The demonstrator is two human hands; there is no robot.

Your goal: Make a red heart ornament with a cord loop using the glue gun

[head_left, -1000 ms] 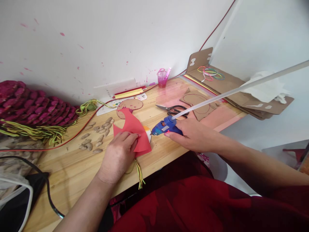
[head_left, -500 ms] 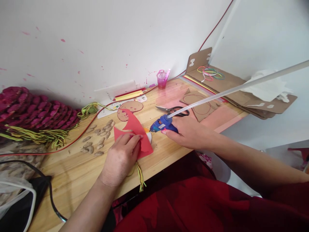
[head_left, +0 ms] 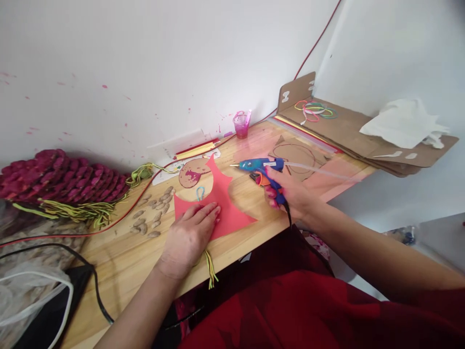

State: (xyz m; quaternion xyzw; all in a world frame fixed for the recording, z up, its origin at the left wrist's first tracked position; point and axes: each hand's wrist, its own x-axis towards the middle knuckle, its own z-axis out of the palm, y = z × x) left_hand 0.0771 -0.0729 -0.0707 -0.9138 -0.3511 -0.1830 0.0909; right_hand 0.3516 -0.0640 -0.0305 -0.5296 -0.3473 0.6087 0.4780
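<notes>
My left hand (head_left: 191, 235) lies flat with fingers stretched out, pressing a red paper cut-out (head_left: 228, 211) down on the wooden table (head_left: 119, 252). Yellow and green threads (head_left: 209, 264) stick out from under the hand. My right hand (head_left: 290, 194) is wrapped round the handle of a blue glue gun (head_left: 259, 167), held above the table with its nozzle pointing left. A long clear glue stick (head_left: 319, 172) runs out of the gun's back. A small blue loop (head_left: 199, 193) shows near the cut-out's top.
Peanuts (head_left: 154, 213) lie left of the cut-out. A brown cardboard disc (head_left: 191, 173), a pink cup (head_left: 241, 124), cardboard pieces (head_left: 301, 155), a cardboard sheet with rubber bands (head_left: 316, 110) and white tissue (head_left: 403, 123) sit behind. Magenta woven pieces (head_left: 54, 177) and cables (head_left: 94, 286) lie left.
The red cut-out, lifted and curled before, now lies flat under my left hand. My right hand has drawn the glue gun up and back to the right, its stick now lying low.
</notes>
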